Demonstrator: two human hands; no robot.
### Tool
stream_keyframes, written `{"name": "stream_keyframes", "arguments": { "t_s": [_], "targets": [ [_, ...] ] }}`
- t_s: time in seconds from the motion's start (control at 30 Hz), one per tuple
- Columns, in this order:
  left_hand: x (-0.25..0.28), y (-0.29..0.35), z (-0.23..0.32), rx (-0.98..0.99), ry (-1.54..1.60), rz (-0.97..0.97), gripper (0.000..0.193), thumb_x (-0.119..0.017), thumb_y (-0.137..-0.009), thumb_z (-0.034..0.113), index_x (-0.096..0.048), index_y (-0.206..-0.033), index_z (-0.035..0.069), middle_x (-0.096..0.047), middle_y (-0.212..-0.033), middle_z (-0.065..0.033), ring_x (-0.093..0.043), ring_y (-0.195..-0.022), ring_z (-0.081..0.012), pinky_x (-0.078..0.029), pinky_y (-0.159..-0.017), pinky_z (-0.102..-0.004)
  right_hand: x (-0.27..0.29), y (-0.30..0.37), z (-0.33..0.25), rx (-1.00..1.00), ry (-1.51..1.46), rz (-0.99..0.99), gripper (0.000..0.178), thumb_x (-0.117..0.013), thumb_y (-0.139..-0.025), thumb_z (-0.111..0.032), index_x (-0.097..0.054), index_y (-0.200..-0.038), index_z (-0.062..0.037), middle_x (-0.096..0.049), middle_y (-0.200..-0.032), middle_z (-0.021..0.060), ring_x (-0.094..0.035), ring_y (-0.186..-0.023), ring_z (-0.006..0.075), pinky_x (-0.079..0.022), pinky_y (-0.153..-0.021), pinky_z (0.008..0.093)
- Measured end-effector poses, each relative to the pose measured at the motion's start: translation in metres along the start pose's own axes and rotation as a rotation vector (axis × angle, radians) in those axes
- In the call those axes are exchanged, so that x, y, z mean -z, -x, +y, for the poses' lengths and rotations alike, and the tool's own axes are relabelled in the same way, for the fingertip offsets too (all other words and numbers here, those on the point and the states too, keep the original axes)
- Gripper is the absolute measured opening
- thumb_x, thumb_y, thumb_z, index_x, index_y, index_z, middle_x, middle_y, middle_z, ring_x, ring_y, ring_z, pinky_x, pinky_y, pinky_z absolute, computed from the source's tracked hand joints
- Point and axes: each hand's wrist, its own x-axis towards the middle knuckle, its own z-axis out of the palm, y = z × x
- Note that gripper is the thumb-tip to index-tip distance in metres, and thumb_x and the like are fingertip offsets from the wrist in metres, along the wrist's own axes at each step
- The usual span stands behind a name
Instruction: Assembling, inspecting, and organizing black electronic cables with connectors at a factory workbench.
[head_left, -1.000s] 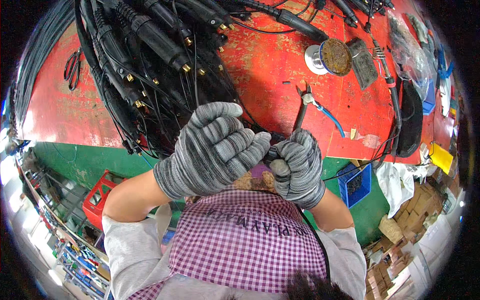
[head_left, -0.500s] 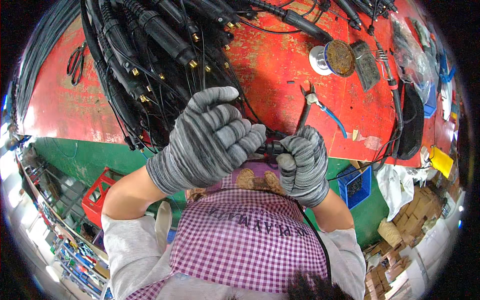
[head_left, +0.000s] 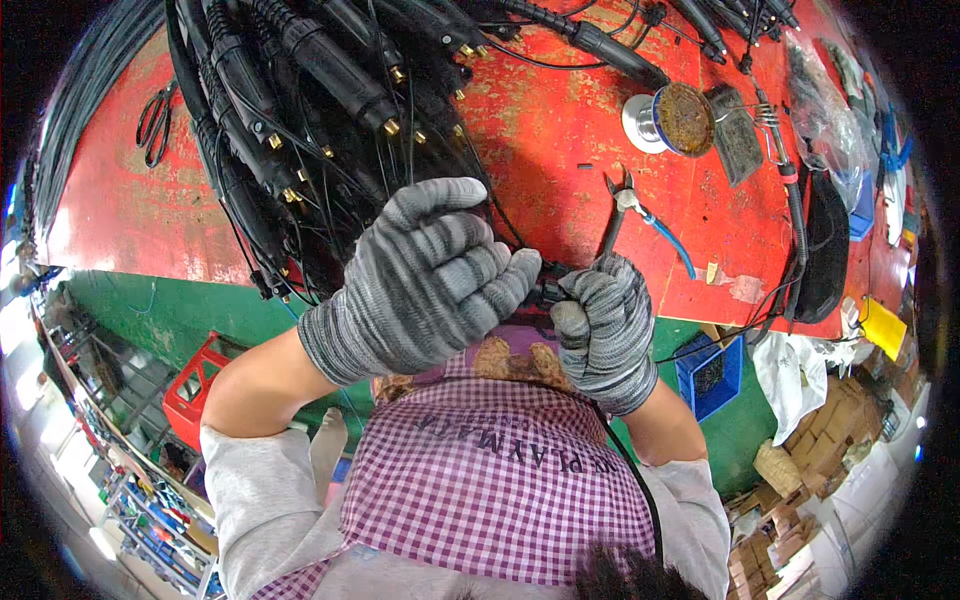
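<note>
Both my hands wear grey striped knit gloves and meet over the table's front edge. My left hand (head_left: 425, 275) is closed, fingers curled at the left end of a black cable fitting (head_left: 546, 292). Opposite it, my right hand (head_left: 605, 335) is wrapped tightly round the fitting's right end. Only a short stretch of the fitting shows between the gloves; the gloves hide the rest. Beyond my right hand lie pliers (head_left: 622, 195) with one blue handle in sight. Past my left hand spreads a pile of thick black cable handles (head_left: 335, 75) with brass-coloured tips.
The worn red table (head_left: 560, 120) also carries black scissors (head_left: 154, 125), a round tin (head_left: 682, 118) of brown paste, a dark flat block (head_left: 733, 135) and a soldering iron (head_left: 786, 180). Below are a blue bin (head_left: 712, 375) at right and a red crate (head_left: 190, 395) at left.
My left hand has shifted slightly right, toward my right hand, so less of the black fitting shows between them. My right hand keeps its grip nearly in place.
</note>
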Motion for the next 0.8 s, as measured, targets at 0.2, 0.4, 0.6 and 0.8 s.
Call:
{"name": "stream_keyframes", "arguments": {
  "t_s": [0.2,0.4,0.6,0.8],
  "targets": [
    [-0.003,-0.001,-0.003,0.189,0.249,-0.107,0.033,-0.065,-0.061,0.023,-0.060,-0.093,0.015,-0.054,-0.077,0.0010,-0.051,-0.076,-0.0151,-0.040,-0.083,-0.0362,0.004,-0.003,-0.003,-0.006,0.055,-0.070,0.019,-0.061,-0.069,-0.018,-0.053,-0.079,-0.0049,-0.050,-0.066,0.0105,-0.048,-0.058,0.0275,-0.037,-0.051,0.0388],
    [-0.007,-0.001,0.001,-0.037,-0.098,0.050,0.030,-0.062,-0.055,0.019,-0.064,-0.085,0.015,-0.054,-0.076,0.0026,-0.050,-0.074,-0.0138,-0.040,-0.083,-0.0356,0.001,-0.001,-0.003,-0.102,-0.022,-0.050,0.015,-0.060,-0.069,-0.015,-0.052,-0.078,-0.0048,-0.049,-0.067,0.0107,-0.047,-0.060,0.0284,-0.038,-0.053,0.0395],
    [-0.007,-0.002,-0.002,0.167,0.114,-0.135,0.031,-0.062,-0.059,0.018,-0.062,-0.090,0.016,-0.052,-0.071,0.0033,-0.050,-0.075,-0.0130,-0.039,-0.083,-0.0342,0.001,-0.002,-0.001,-0.048,0.043,-0.038,0.014,-0.059,-0.070,-0.013,-0.051,-0.077,-0.0047,-0.048,-0.067,0.0109,-0.047,-0.059,0.0288,-0.037,-0.054,0.0397],
    [-0.014,0.003,-0.002,-0.029,-0.158,0.134,0.032,-0.063,-0.059,0.019,-0.061,-0.092,0.017,-0.051,-0.074,0.0040,-0.049,-0.076,-0.0131,-0.039,-0.083,-0.0347,0.000,-0.003,-0.002,-0.120,-0.048,-0.025,0.017,-0.061,-0.069,-0.016,-0.052,-0.079,-0.0044,-0.048,-0.064,0.0110,-0.047,-0.060,0.0293,-0.037,-0.053,0.0393]
  ]
}}
